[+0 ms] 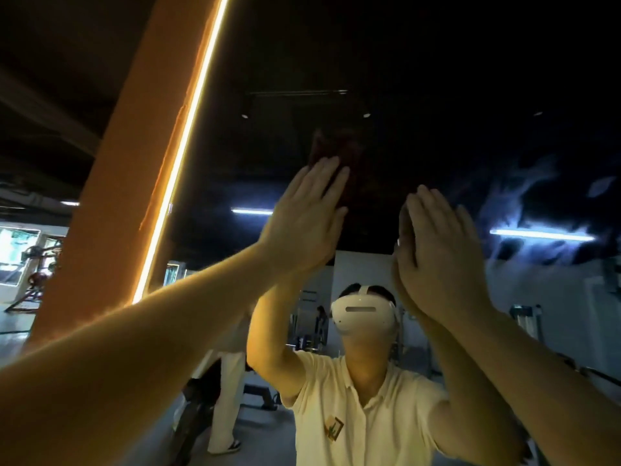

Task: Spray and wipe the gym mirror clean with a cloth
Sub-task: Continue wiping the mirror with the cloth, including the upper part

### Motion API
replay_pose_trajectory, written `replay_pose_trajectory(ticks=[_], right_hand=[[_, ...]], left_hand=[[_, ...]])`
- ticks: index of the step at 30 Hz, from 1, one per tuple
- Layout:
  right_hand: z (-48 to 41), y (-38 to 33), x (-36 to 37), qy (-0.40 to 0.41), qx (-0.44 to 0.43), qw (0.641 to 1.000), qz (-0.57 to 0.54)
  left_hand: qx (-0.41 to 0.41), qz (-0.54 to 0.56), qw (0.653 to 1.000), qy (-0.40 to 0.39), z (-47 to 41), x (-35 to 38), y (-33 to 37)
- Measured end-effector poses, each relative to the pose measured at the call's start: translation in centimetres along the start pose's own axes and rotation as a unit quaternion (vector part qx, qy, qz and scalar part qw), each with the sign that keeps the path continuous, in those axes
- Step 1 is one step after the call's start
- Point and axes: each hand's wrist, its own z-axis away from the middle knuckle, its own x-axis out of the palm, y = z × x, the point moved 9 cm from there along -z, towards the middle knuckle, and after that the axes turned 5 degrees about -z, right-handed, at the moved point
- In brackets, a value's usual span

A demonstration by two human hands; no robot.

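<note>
The gym mirror [447, 95] fills the view ahead and reflects me, wearing a white headset. A dark red cloth [339, 148] lies flat against the glass high up, dim and hard to make out. My left hand [302, 216] presses on the cloth's lower part with straight fingers. My right hand [440, 250] rests flat on the glass to the right of the cloth, fingers straight and together, meeting its own reflection. Hazy bluish streaks [524, 196] show on the glass at the upper right. No spray bottle is in view.
An orange pillar [127, 169] with a bright light strip [188, 129] borders the mirror on the left. Gym machines [33, 274] stand beyond it. A person in white trousers [228, 398] and a bench appear in the reflection.
</note>
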Motion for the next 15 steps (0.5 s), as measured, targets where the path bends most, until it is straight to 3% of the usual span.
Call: replay_pose_trajectory(ticks=[5, 8, 11, 15], right_hand=[[3.1, -2.4, 1.6, -0.006, -0.024, 0.999, 0.022], [4.0, -2.7, 1.7, -0.006, -0.027, 0.999, 0.018], [4.2, -2.8, 1.4, -0.011, -0.026, 1.000, -0.001], [4.9, -2.6, 1.7, -0.035, -0.041, 0.999, -0.002]], left_hand=[[-0.153, -0.012, 0.988, -0.010, 7.9, 0.1, -11.9], [-0.252, 0.013, 0.968, -0.016, 10.5, 0.4, -15.2], [-0.282, 0.042, 0.958, -0.014, 9.7, 0.3, -13.0], [-0.223, 0.092, 0.970, 0.013, 8.0, 0.0, -4.8]])
